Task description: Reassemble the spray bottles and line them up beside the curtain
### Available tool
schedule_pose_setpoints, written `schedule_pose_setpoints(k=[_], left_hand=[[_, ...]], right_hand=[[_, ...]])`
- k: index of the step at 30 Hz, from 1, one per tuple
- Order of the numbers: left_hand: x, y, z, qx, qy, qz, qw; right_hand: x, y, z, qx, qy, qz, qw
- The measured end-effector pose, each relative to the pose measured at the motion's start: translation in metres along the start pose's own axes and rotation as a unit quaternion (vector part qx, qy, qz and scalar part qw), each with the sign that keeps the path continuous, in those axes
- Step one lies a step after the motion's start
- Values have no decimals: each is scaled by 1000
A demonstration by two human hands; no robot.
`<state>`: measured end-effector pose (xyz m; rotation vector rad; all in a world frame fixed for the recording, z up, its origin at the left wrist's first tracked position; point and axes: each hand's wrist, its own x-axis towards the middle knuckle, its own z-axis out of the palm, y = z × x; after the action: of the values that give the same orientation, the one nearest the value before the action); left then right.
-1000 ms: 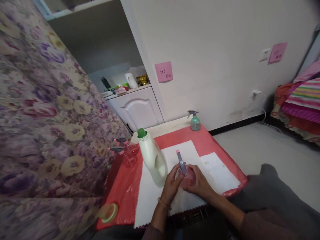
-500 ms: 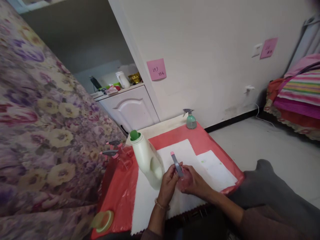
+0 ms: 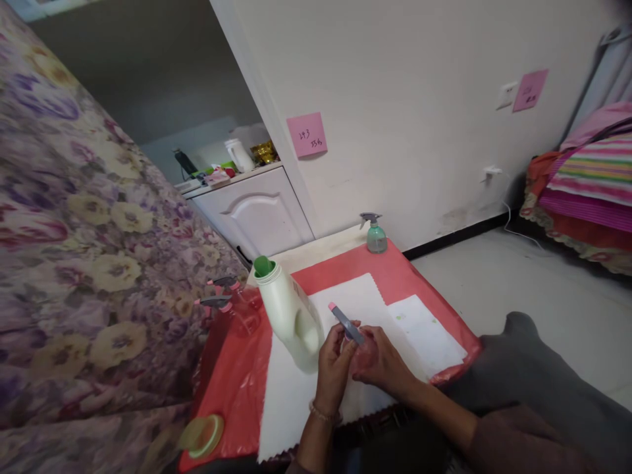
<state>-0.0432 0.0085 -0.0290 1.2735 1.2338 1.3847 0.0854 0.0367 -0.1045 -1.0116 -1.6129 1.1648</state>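
Note:
Between my two hands is a pink spray bottle (image 3: 365, 354) with a grey trigger head and a pink nozzle that points up and to the left. My left hand (image 3: 336, 359) has its fingers closed around the neck and spray head. Wrapped around the pink body from the right is my right hand (image 3: 390, 362). Just left of them stands a large pale green jug (image 3: 291, 316) with a green piece in its mouth. Two more pink spray bottles (image 3: 241, 313) with grey heads stand beyond the jug on the left.
A green spray bottle (image 3: 377, 239) stands at the table's far right corner. White sheets (image 3: 424, 336) lie on the red table cover (image 3: 237, 395). A yellow-green lid (image 3: 206, 436) rests at the near left corner. A floral curtain (image 3: 108, 283) hangs along the left side.
The spray head in my hands has turned, so its nozzle now points further left. My hands stay closed on the bottle in nearly the same place.

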Motion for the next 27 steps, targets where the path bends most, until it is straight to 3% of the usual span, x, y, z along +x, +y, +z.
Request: schedule_pose_setpoints(k=[7, 15, 19, 22, 27], left_hand=[[2, 2, -4, 21, -41, 3, 999], [5, 7, -19, 1, -108, -24, 994], [6, 11, -24, -16, -131, -35, 991], [4, 14, -25, -11, -120, -28, 992], [-1, 22, -16, -10, -43, -8, 999]], right_hand=[[-2, 0, 4, -16, 28, -8, 999], [1, -19, -9, 76, -38, -86, 993], [3, -19, -8, 91, -31, -91, 991], [4, -19, -8, 68, -24, -89, 993], [9, -29, -13, 59, -16, -117, 991]])
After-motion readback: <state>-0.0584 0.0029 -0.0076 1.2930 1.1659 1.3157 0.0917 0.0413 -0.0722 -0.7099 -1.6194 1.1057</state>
